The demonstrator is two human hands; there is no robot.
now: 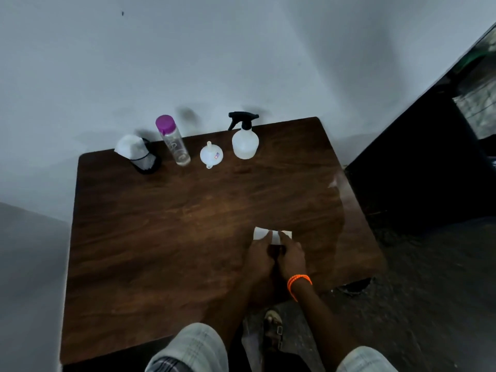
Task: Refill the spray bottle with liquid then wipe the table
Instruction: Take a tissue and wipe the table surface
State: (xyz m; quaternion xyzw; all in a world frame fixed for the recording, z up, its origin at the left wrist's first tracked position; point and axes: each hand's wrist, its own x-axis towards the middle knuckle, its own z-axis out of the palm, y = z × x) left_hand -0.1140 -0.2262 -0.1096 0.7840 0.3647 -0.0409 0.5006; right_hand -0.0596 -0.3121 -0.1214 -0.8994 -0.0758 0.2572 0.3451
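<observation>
A white spray bottle (pixel 245 142) with a black trigger head stands at the far edge of the brown wooden table (pixel 161 237). Left of it lies a white funnel (pixel 211 156), then a clear bottle (pixel 174 142) with a purple cap. A small white tissue (pixel 261 233) lies flat on the table near the front right. My left hand (pixel 259 260) and my right hand (pixel 291 257) sit side by side, fingertips pressed on the tissue's near edge. An orange band circles my right wrist.
A black mesh holder (pixel 145 159) with white tissues stands at the far left corner. A white wall runs behind the table. A dark cabinet (pixel 418 162) stands to the right. My sandalled foot (pixel 273 328) shows on the dark floor below the table's front edge.
</observation>
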